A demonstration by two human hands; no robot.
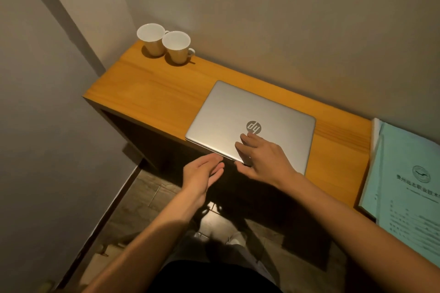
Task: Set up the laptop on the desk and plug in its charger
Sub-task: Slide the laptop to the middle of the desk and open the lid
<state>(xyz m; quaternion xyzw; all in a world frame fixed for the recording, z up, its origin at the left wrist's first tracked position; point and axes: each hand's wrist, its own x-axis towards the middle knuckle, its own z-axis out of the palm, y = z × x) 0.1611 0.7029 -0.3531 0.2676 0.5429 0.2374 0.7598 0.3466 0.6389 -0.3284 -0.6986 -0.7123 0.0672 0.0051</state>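
A closed silver HP laptop [250,123] lies flat on a wooden counter [152,93] w/ its front edge at the counter's near lip. Right hand [264,157] rests on the lid near the logo, fingers [245,140] spread apart and flat, gripping nothing. Left hand [202,171] hovers just below the front edge, palm up, fingers loosely apart, empty. Two white cups [164,43] stand at the far left corner; pale green papers [404,178] lie at right. No charger visible. Risk: lifting the lid could nudge the laptop off the lip.
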